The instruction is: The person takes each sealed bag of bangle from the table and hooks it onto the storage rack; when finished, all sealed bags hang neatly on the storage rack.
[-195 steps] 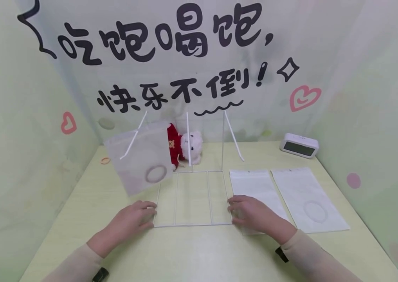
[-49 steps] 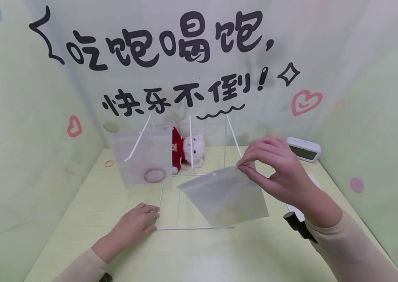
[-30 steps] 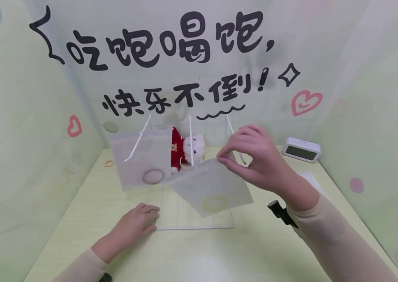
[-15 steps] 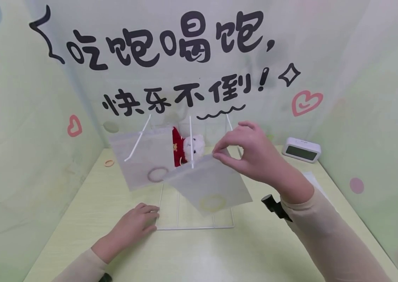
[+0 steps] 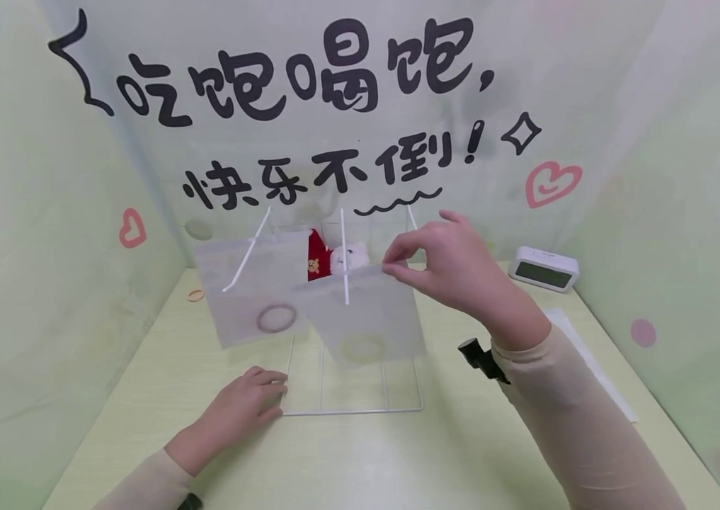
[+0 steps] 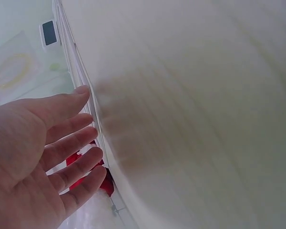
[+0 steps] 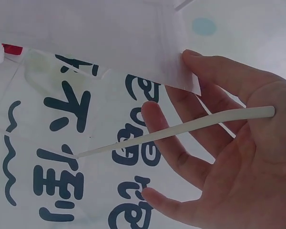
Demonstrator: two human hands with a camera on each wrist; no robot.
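Note:
A white wire display rack with three hooks stands on the table. My right hand pinches the upper right corner of a frosted plastic bag with a yellowish ring inside. The middle hook appears to pass through that bag near its top edge, its tip showing in front. Another frosted bag, holding a dark ring, hangs from the left hook. In the right wrist view the right-hand hook crosses before my palm. My left hand rests at the left side of the rack's base, fingers loosely bent.
A plush toy in red lies behind the rack. To the back right stands a white digital clock. A flat white bag lies at the right, partly hidden by my right arm. A small orange ring lies back left.
My right hand has picked up the bag with the yellowish ring and brought it left to the middle hook, then back along it. My left hand stays at the rack.

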